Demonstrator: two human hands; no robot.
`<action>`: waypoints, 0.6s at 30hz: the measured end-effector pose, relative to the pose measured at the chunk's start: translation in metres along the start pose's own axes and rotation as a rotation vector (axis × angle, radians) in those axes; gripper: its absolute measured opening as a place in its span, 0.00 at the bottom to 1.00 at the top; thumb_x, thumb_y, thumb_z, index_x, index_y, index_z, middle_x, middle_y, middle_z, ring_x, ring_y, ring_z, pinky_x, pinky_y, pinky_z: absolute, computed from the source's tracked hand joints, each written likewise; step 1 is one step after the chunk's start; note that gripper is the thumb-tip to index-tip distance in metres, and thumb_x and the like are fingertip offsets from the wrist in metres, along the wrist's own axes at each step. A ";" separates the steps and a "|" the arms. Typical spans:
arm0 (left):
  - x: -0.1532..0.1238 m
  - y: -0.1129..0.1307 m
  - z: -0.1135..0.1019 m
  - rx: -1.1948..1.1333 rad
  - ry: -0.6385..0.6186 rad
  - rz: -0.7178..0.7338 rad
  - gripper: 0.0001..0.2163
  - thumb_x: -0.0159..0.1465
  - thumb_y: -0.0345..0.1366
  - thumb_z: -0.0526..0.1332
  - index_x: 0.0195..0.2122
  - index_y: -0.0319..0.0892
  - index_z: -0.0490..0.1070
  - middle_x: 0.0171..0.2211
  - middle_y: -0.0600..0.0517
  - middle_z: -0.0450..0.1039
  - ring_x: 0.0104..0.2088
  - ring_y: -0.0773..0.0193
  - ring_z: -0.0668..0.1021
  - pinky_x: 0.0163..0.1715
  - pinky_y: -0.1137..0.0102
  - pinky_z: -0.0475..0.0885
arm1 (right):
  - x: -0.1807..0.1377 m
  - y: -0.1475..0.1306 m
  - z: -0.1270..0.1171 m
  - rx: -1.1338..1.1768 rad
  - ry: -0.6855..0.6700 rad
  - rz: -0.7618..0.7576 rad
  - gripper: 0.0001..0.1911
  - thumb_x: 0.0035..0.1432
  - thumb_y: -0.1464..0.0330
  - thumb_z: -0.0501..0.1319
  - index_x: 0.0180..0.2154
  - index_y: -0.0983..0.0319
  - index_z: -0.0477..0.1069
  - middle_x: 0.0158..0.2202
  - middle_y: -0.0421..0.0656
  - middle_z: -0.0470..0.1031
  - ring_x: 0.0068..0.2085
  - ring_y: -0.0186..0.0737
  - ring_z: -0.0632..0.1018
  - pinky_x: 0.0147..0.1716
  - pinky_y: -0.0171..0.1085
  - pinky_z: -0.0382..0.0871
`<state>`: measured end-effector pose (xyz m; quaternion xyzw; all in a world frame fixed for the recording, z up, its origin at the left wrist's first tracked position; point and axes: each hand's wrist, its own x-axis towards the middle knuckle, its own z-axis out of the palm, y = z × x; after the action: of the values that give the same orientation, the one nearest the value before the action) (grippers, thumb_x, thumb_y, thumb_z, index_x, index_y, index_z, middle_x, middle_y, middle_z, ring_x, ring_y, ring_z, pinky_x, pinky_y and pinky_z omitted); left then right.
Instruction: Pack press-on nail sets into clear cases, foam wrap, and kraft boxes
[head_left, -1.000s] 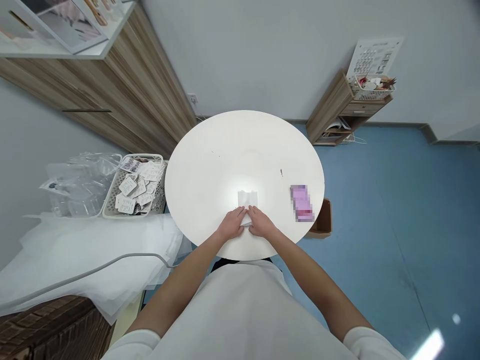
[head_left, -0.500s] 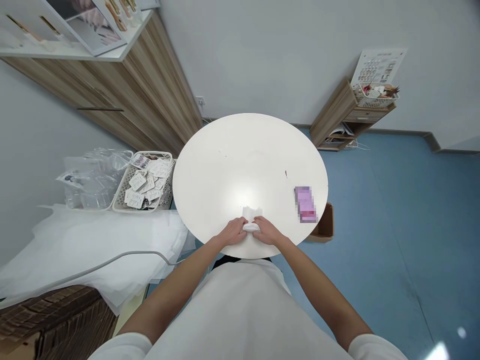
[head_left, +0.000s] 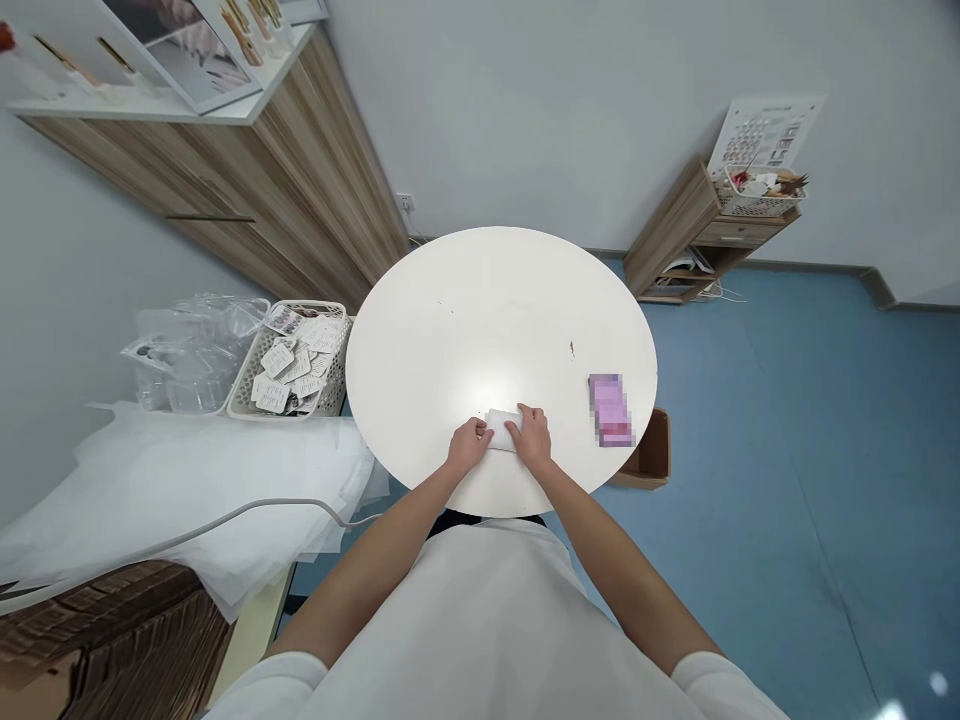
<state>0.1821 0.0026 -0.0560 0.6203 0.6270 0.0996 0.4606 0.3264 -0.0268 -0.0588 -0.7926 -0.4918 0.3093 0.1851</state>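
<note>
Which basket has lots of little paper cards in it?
The white plastic mesh basket left of the round white table; the small white basket on the wooden side cabinet holds mixed clutter.

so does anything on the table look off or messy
Nothing spilled or broken. The left hand and right hand rest on a folded white cloth. Only a tiny dark speck marks the table, and the purple packet lies near its right rim.
</note>
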 end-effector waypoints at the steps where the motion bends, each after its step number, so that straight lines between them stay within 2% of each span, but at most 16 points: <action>1: 0.001 0.000 0.001 -0.001 0.008 -0.014 0.09 0.55 0.40 0.56 0.35 0.42 0.65 0.34 0.50 0.71 0.35 0.63 0.73 0.34 0.70 0.67 | 0.001 0.001 0.001 0.003 0.014 0.014 0.23 0.53 0.61 0.53 0.51 0.59 0.58 0.46 0.48 0.62 0.48 0.46 0.65 0.41 0.41 0.61; 6: 0.001 0.003 0.001 -0.036 0.031 -0.087 0.08 0.54 0.39 0.57 0.33 0.42 0.66 0.34 0.50 0.72 0.35 0.63 0.74 0.35 0.71 0.66 | -0.001 0.008 0.000 0.201 0.050 0.044 0.27 0.51 0.59 0.54 0.52 0.60 0.54 0.47 0.48 0.62 0.47 0.44 0.66 0.45 0.41 0.60; 10: -0.006 0.004 0.002 -0.044 0.094 -0.088 0.12 0.54 0.40 0.57 0.36 0.41 0.66 0.39 0.47 0.70 0.37 0.62 0.73 0.37 0.69 0.66 | -0.015 0.019 -0.004 0.358 0.065 0.084 0.29 0.50 0.58 0.55 0.52 0.62 0.53 0.50 0.50 0.60 0.49 0.43 0.65 0.45 0.40 0.62; 14: -0.011 0.002 0.007 -0.081 0.167 -0.142 0.19 0.54 0.45 0.57 0.43 0.39 0.64 0.44 0.43 0.67 0.38 0.61 0.73 0.37 0.68 0.66 | -0.030 0.021 -0.006 0.430 -0.018 0.185 0.28 0.50 0.57 0.53 0.51 0.61 0.54 0.48 0.49 0.62 0.41 0.41 0.71 0.38 0.37 0.66; 18: -0.009 0.003 0.013 -0.133 0.133 -0.172 0.16 0.55 0.43 0.56 0.42 0.41 0.66 0.39 0.47 0.70 0.38 0.62 0.73 0.38 0.69 0.65 | -0.031 0.013 -0.007 0.384 -0.048 0.210 0.21 0.51 0.58 0.52 0.46 0.60 0.59 0.44 0.45 0.68 0.34 0.37 0.73 0.35 0.36 0.65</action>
<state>0.1915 -0.0102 -0.0566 0.5241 0.6991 0.1420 0.4651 0.3292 -0.0599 -0.0518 -0.7820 -0.3430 0.4335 0.2879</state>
